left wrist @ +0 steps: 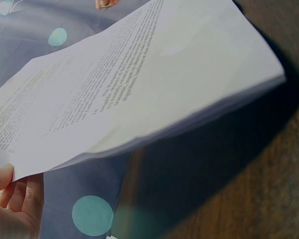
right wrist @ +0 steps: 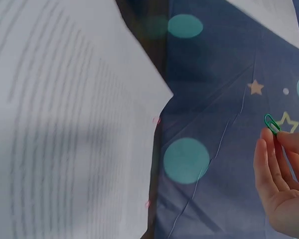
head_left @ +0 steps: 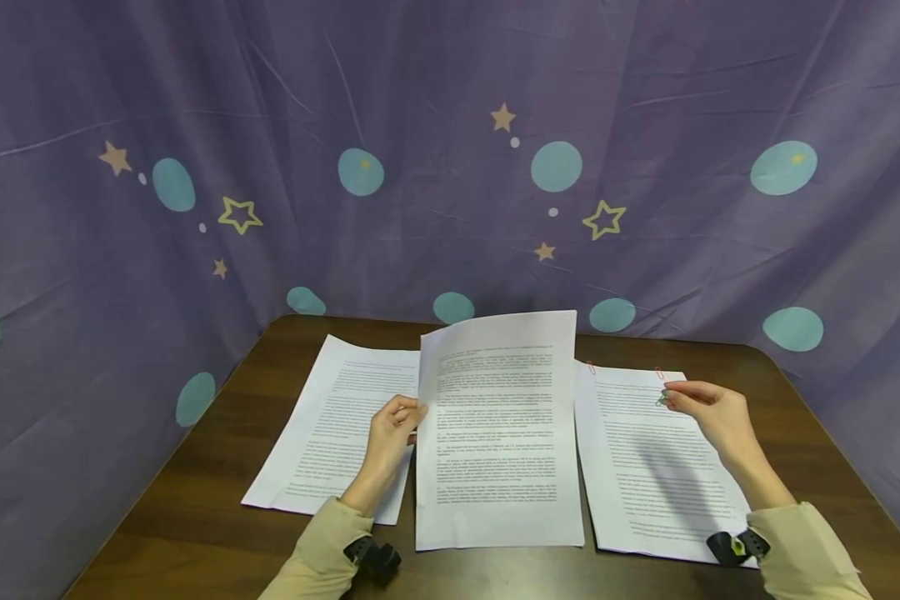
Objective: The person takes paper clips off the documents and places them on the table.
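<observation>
Left hand point(head_left: 392, 435) grips stack point(head_left: 498, 429), no clip visible; right hand point(head_left: 718, 418) pinches green paperclip point(right wrist: 272, 124). Pages point(head_left: 656, 475) below right hand: two red clips point(head_left: 591, 367) on. Papers point(head_left: 337, 429) beside left hand: none seen.

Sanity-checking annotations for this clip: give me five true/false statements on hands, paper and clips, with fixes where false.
1. The right hand pinches a green paper clip. True.
2. The left hand holds nothing. False: it grips the left edge of the middle paper stack.
3. Two red paper clips sit at the top edge of the right paper stack. True.
4. The middle paper stack lies flat. False: it is held up above the wooden table, as the left wrist view shows.
5. The green paper clip is fastened to the middle paper stack. False: it is at the right hand's fingertips, apart from that stack.
</observation>
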`<control>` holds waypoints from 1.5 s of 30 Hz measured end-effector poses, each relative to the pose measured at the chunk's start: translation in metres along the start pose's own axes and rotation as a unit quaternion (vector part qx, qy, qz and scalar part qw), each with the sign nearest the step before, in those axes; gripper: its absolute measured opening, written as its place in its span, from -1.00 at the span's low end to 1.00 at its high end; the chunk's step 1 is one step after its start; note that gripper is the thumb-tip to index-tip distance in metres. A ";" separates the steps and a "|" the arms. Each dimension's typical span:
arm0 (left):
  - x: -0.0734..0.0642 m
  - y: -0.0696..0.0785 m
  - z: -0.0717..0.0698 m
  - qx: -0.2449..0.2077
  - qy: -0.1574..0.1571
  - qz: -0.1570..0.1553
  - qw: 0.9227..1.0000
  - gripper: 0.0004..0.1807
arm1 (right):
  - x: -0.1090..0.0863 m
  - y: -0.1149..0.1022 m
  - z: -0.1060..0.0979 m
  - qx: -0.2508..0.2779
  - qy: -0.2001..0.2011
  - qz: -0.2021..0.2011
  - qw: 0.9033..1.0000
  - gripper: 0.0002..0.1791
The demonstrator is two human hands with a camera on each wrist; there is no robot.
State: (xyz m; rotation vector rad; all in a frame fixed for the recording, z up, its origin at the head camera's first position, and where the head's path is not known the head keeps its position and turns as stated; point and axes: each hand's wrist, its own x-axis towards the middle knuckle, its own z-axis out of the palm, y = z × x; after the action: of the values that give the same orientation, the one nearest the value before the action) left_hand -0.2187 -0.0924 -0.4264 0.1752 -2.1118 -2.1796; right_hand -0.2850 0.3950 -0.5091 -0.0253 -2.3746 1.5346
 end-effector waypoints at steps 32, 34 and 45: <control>-0.001 0.001 0.000 0.008 0.000 -0.001 1.000 -0.79 | -0.025 0.023 -0.080 -0.121 -0.033 0.073 0.989 -0.51; -0.001 0.002 0.000 0.011 0.000 -0.001 1.000 -0.79 | -0.027 0.022 -0.081 -0.117 -0.029 0.073 0.990 -0.52; 0.000 0.002 0.000 0.005 -0.002 0.000 1.000 -0.80 | -0.049 -0.026 -0.082 -0.078 -0.069 0.130 0.986 -0.67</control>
State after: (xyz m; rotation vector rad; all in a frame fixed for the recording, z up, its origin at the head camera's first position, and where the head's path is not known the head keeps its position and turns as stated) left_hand -0.2182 -0.0925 -0.4247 0.1718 -2.1264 -2.1721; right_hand -0.2127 0.4483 -0.4673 -0.2844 -2.6858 1.4991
